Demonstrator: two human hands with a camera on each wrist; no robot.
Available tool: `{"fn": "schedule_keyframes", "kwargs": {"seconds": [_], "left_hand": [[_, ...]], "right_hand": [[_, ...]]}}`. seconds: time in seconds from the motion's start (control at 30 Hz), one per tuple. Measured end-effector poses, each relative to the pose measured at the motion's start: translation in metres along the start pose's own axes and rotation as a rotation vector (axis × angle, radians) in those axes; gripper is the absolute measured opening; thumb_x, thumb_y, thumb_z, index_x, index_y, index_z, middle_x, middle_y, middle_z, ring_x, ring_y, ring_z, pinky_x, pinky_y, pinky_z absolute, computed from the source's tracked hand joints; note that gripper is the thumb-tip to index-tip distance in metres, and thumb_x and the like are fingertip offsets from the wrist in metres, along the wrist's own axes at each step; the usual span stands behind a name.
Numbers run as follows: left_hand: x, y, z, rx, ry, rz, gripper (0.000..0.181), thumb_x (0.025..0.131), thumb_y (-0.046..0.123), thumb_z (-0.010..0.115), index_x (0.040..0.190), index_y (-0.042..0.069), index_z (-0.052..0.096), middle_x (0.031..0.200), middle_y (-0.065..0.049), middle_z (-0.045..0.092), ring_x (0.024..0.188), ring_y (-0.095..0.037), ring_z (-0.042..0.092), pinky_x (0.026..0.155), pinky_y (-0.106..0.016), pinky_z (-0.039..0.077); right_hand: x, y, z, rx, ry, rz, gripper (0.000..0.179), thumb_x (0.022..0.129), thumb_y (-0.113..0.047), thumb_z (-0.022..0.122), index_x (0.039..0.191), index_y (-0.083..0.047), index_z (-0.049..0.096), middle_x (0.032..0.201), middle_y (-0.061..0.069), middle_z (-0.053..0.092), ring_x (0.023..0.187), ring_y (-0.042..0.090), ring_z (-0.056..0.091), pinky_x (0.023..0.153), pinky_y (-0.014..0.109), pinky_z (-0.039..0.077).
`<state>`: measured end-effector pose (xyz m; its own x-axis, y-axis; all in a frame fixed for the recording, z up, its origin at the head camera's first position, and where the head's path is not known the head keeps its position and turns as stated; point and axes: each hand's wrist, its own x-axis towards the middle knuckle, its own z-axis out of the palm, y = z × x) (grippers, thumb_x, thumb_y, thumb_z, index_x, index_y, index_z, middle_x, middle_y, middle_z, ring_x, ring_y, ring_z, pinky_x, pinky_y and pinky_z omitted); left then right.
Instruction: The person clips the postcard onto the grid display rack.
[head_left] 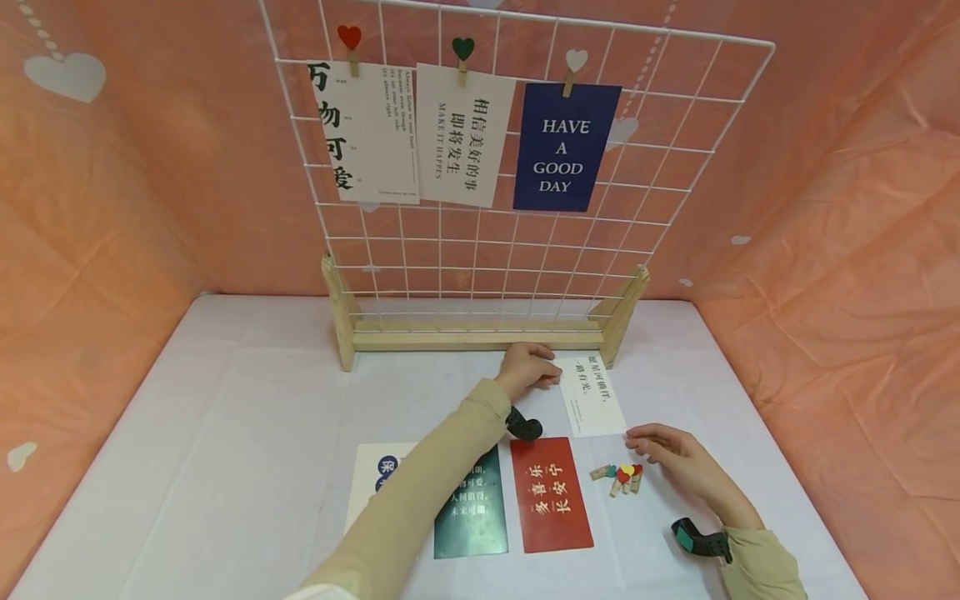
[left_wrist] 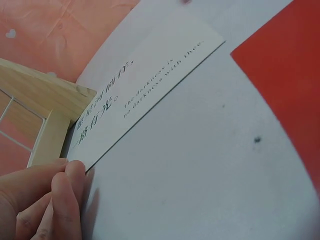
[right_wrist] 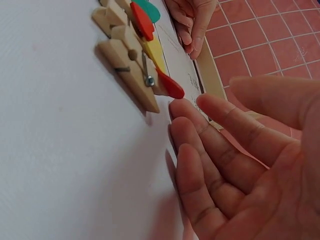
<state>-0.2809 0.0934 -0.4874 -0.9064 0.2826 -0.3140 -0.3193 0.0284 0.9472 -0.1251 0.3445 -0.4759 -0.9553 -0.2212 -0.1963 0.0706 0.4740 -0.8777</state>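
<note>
A white postcard (head_left: 594, 408) with black writing lies in front of the rack's right foot. My left hand (head_left: 528, 370) pinches its far left corner; in the left wrist view, thumb and fingertips (left_wrist: 75, 170) meet at that corner. My right hand (head_left: 678, 462) is held with loosely bent fingers, its fingertips beside the postcard's near right corner. Nothing is between its fingers in the right wrist view. Just left of that hand lies a small pile of wooden clothespins (head_left: 626, 479) with red, yellow and green hearts.
Behind stands a white wire grid (head_left: 472, 250) on a wooden base (head_left: 480, 340), with three cards pegged along its top. Nearer me lie a red card (head_left: 551, 496), a green card (head_left: 472, 533) and a cream card (head_left: 367, 475), the last two partly under my left arm.
</note>
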Motion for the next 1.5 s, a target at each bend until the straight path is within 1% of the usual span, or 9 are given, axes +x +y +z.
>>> {"fn": "schedule_keyframes", "kwargs": {"seconds": [0.1,0.27,0.4,0.5,0.67,1.0,1.2,1.37,1.5], "left_hand": [[0.002,-0.001,0.002,0.019,0.010,0.019,0.031,0.077,-0.006,0.075,0.106,-0.004,0.067,0.073,-0.011,0.067,0.057,-0.012,0.064,0.054,-0.022,0.055],[0.003,-0.002,0.005,0.086,0.056,0.049,0.030,0.074,-0.005,0.077,0.103,-0.003,0.068,0.069,-0.008,0.067,0.053,-0.011,0.062,0.051,-0.022,0.054],[0.000,-0.001,0.007,0.131,0.092,0.059,0.031,0.072,-0.004,0.079,0.101,-0.001,0.069,0.067,-0.006,0.067,0.051,-0.012,0.062,0.049,-0.022,0.053],[-0.001,-0.001,0.008,0.160,0.119,0.060,0.030,0.071,-0.003,0.080,0.099,0.000,0.070,0.065,-0.005,0.066,0.050,-0.012,0.061,0.048,-0.021,0.052],[0.002,-0.002,0.010,0.200,0.154,0.048,0.027,0.070,-0.001,0.082,0.094,0.002,0.071,0.060,-0.003,0.065,0.048,-0.010,0.060,0.046,-0.020,0.051],[0.007,-0.005,0.011,0.207,0.158,0.045,0.025,0.070,-0.001,0.083,0.091,0.004,0.070,0.058,-0.003,0.065,0.046,-0.011,0.061,0.043,-0.021,0.050],[0.005,-0.008,0.012,0.199,0.173,0.110,0.024,0.069,-0.004,0.082,0.088,0.003,0.069,0.064,-0.003,0.064,0.048,-0.012,0.062,0.043,-0.022,0.050],[-0.001,-0.011,0.013,0.222,0.199,0.168,0.022,0.069,-0.004,0.081,0.086,0.003,0.070,0.069,0.000,0.062,0.049,-0.012,0.061,0.044,-0.023,0.052],[-0.004,-0.010,0.012,0.196,0.195,0.174,0.021,0.070,-0.004,0.080,0.087,0.003,0.069,0.067,0.001,0.064,0.050,-0.012,0.061,0.045,-0.023,0.052]], "right_hand": [[0.001,0.001,0.000,-0.008,0.004,0.001,0.033,0.100,-0.022,0.054,0.122,0.001,0.058,0.113,0.013,0.065,0.100,0.014,0.060,0.084,0.024,0.049],[0.001,0.001,-0.001,-0.023,0.006,0.004,0.033,0.100,-0.023,0.053,0.122,0.001,0.059,0.113,0.014,0.065,0.101,0.014,0.060,0.084,0.025,0.050],[0.001,0.001,0.000,-0.031,0.016,0.034,0.035,0.099,-0.026,0.054,0.122,0.000,0.059,0.113,0.012,0.065,0.101,0.014,0.059,0.085,0.024,0.049],[0.001,0.001,0.001,-0.035,0.018,0.051,0.036,0.099,-0.028,0.054,0.122,-0.001,0.059,0.113,0.011,0.065,0.102,0.014,0.059,0.086,0.024,0.048],[0.000,0.003,0.002,-0.035,0.011,0.042,0.036,0.099,-0.027,0.054,0.123,-0.001,0.059,0.114,0.012,0.065,0.102,0.014,0.059,0.085,0.025,0.049],[0.001,0.003,0.002,-0.028,0.021,0.042,0.035,0.099,-0.027,0.054,0.122,0.000,0.059,0.113,0.012,0.065,0.101,0.013,0.059,0.085,0.024,0.049],[0.001,0.002,0.002,-0.030,0.019,0.047,0.035,0.099,-0.026,0.054,0.122,0.000,0.059,0.113,0.012,0.065,0.102,0.014,0.058,0.085,0.025,0.048],[0.002,0.002,0.002,-0.029,0.020,0.063,0.035,0.099,-0.027,0.054,0.122,-0.001,0.059,0.112,0.011,0.065,0.102,0.015,0.057,0.085,0.025,0.048],[0.002,0.001,0.002,-0.036,0.026,0.063,0.035,0.099,-0.027,0.054,0.122,-0.001,0.059,0.112,0.011,0.065,0.102,0.016,0.058,0.084,0.026,0.048]]}}
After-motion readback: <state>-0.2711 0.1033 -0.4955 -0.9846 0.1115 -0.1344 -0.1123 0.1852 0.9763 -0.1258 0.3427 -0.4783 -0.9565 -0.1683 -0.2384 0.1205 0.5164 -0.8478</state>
